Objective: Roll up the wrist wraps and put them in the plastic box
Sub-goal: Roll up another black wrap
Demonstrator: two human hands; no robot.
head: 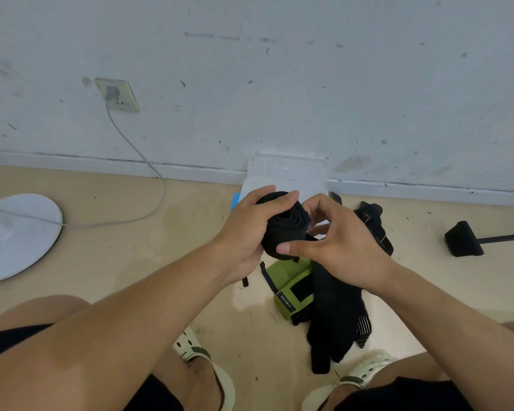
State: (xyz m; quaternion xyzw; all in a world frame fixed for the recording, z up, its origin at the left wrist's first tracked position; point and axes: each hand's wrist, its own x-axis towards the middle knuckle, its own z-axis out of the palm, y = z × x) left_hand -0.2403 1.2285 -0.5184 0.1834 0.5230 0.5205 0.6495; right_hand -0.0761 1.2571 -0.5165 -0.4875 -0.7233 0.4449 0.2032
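Head view: your left hand (247,229) grips the rolled black fabric wrist wrap (282,225), your right hand (339,247) pinches its edge, above the clear plastic box (285,173).

— How are the arms lying?
— Both bare forearms are reaching forward from the lower corners and meeting in the middle, above bent knees.
— And the left hand (247,229)?
— It is curling round a black wrap roll (282,223), fingers over the top, palm cupping its left side.
— The right hand (336,244)?
— It is closing on the same roll from the right, thumb pressing its lower edge, fingers bent at its open end.
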